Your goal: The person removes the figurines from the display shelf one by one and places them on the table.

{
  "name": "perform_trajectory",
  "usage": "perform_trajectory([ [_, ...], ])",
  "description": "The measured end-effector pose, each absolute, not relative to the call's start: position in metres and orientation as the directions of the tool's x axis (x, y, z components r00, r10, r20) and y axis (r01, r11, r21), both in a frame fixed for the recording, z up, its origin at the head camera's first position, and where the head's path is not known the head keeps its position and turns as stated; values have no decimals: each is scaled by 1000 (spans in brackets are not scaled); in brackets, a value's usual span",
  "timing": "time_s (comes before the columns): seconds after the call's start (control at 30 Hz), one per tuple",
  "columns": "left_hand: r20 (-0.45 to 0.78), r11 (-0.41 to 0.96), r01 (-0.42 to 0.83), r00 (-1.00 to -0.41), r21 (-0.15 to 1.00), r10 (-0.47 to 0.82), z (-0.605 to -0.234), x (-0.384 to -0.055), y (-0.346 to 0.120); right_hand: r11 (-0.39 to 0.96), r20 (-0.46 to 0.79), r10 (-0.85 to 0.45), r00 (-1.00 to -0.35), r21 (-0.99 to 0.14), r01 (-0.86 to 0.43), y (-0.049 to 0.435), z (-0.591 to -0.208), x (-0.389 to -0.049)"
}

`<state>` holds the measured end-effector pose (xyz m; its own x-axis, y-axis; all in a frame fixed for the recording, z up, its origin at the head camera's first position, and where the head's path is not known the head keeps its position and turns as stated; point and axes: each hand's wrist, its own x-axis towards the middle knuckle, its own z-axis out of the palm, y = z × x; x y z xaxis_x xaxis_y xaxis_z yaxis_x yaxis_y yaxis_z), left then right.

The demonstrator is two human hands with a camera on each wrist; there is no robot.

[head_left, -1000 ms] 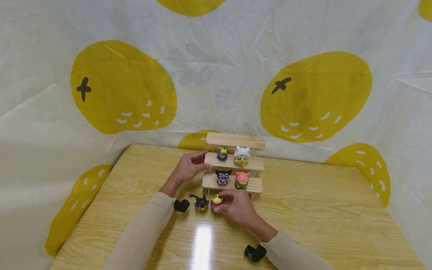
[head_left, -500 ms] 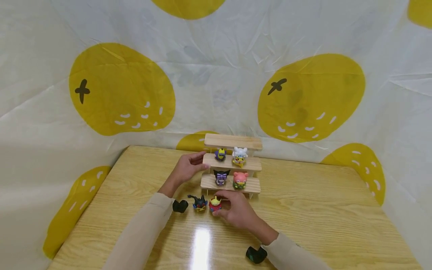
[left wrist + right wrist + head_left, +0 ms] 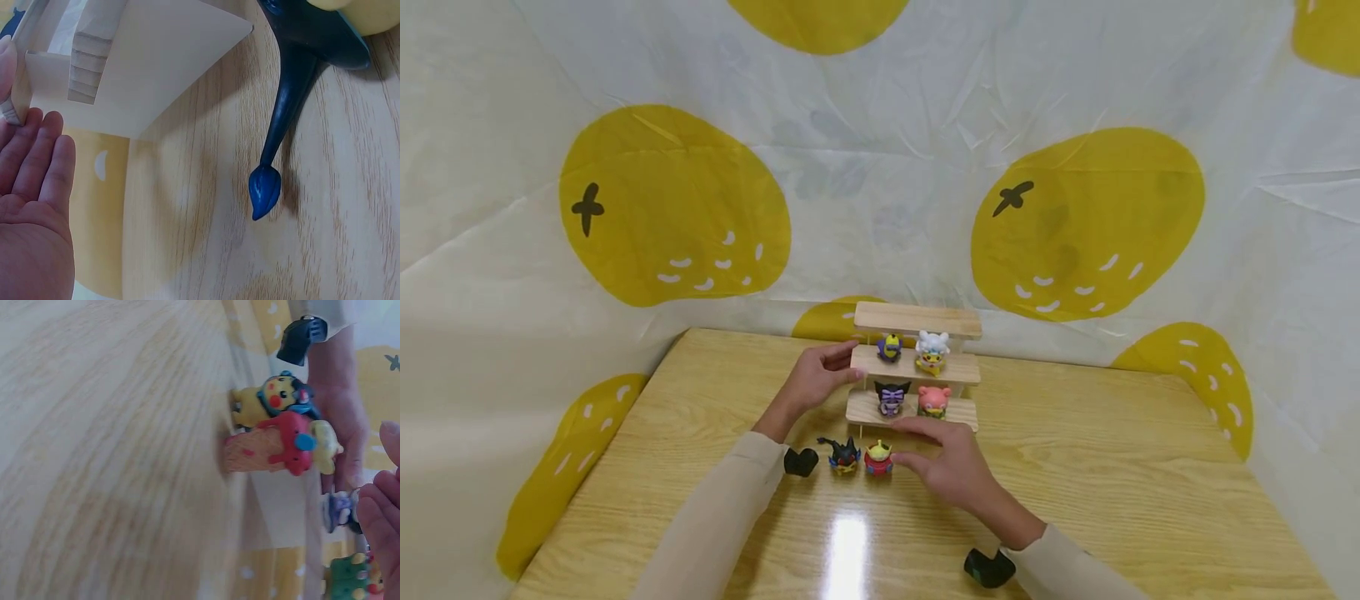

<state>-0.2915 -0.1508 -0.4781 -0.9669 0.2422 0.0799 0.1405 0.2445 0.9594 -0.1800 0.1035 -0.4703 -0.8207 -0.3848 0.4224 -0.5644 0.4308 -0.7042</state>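
My left hand [image 3: 811, 381] grips the left end of the middle step of a wooden tiered display stand [image 3: 917, 318]. In the left wrist view, the thumb lies over the plank [image 3: 20, 103] and the fingers under it. My right hand [image 3: 953, 467] is just right of a red figurine with a yellow top [image 3: 878, 459], thumb and fingers apart, holding nothing. Left of that figurine stands a black figurine with blue parts and a long tail [image 3: 844, 457]. In the right wrist view, the red figurine [image 3: 292, 444] overlaps the black one's yellow body [image 3: 249, 415].
The middle step bears a purple-and-yellow figurine [image 3: 890, 348] and a white-hooded yellow one [image 3: 932, 354]. On the lowest step are a black-and-purple figurine [image 3: 892, 399] and a pink one [image 3: 933, 400]. A cloth with lemon prints [image 3: 880, 208] hangs behind the wooden table [image 3: 1112, 467].
My right hand has let go of the red figurine and drawn slightly right, leaving it standing beside the black figurine. The left hand has stayed on the stand.
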Motion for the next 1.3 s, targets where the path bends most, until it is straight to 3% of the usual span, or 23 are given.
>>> perform_trajectory([
  [0.43, 68, 283, 132, -972, 950, 224, -476, -290, -151, 352, 529, -328, -783, -701, -621, 115, -437, -184],
  [1.3, 78, 298, 144, -972, 943, 224, -479, -292, -150, 450, 587, -161, -793, -672, -589, 123, -411, -217],
])
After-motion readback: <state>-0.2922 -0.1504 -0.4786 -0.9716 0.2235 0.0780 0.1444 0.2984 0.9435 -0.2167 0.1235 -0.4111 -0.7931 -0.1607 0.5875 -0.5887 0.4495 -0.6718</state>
